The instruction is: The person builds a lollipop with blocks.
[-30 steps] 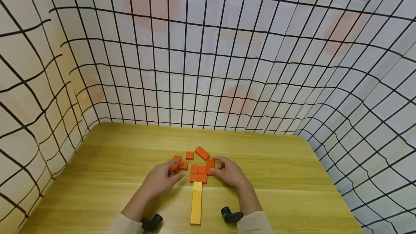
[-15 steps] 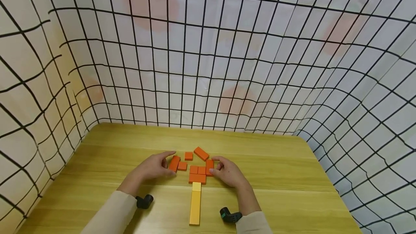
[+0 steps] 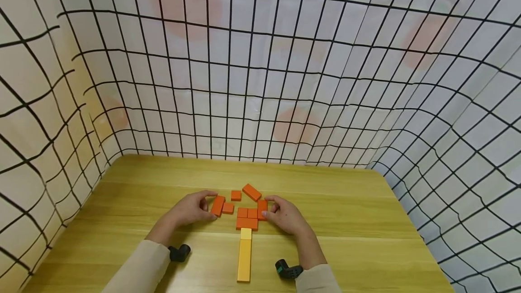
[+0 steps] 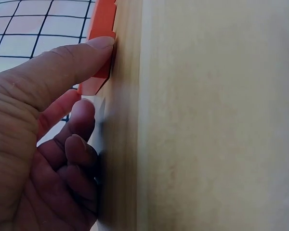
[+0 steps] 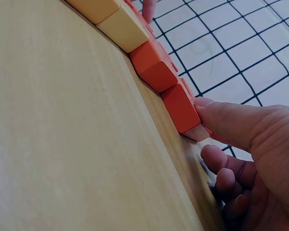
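On the table lies an oblong orange wooden block point(image 3: 217, 206), its ends between the thumb and index finger of my left hand point(image 3: 191, 209). The left wrist view shows that thumb over the near end of the orange block point(image 4: 102, 24). My right hand point(image 3: 286, 215) pinches another oblong orange block point(image 3: 262, 210) the same way, thumb at the near end and index finger at the far end. This block stands against two small orange blocks point(image 3: 247, 213) and the corner of a flat oblong one point(image 3: 247, 224). A small orange square block point(image 3: 228, 208) sits against the left-hand block.
Below the orange cluster runs a column made of a pale yellow block point(image 3: 246, 233) and a long yellow block point(image 3: 244, 260). Farther back lie an orange square block point(image 3: 236, 195) and a slanted oblong one point(image 3: 252, 192). Black wire mesh point(image 3: 252, 80) surrounds the wooden table point(image 3: 346, 238).
My left hand has shifted left and turned, moving from over the left block to its outer side, with thumb and index finger now at its ends. The right hand stays on its block.
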Tool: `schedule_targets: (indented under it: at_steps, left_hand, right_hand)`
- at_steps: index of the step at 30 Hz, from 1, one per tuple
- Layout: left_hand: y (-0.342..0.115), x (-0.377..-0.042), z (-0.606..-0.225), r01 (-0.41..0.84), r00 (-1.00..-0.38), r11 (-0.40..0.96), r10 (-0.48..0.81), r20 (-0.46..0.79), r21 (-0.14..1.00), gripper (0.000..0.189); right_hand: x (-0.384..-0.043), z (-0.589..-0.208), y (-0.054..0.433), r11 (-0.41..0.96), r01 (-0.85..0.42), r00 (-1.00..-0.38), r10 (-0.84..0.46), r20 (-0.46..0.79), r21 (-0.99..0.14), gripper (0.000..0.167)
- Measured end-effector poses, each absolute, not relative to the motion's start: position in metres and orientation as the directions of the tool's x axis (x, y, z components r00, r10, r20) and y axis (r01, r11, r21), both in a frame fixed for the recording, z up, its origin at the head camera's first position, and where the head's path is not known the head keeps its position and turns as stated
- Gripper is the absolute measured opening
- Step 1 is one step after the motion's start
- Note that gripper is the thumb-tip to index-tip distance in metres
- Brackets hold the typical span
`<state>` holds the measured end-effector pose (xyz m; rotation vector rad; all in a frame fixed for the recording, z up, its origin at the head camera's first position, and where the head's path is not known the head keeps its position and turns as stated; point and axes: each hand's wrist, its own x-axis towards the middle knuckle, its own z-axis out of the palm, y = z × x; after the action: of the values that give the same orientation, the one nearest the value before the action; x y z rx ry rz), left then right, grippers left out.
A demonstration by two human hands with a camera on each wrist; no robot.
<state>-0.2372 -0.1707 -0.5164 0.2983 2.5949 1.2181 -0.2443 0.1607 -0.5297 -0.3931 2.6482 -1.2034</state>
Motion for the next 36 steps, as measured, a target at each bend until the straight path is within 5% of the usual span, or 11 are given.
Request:
schedule_targets:
  at_steps: [21,36]
  left_hand:
    - [-0.174,-0.226,-0.512,0.098,-0.931,0.505,0.352,-0.101,0.858,0.061]
    - [-0.154,-0.204,-0.51,0.126,-0.893,0.549,0.426,-0.146,0.826,0.062]
  right_hand:
    - [-0.243,-0.529,0.161,0.643,-0.157,-0.943,-0.322,-0.08,-0.749,0.047]
    - [-0.245,-0.528,0.16,0.636,-0.151,-0.942,-0.326,-0.086,-0.757,0.047]
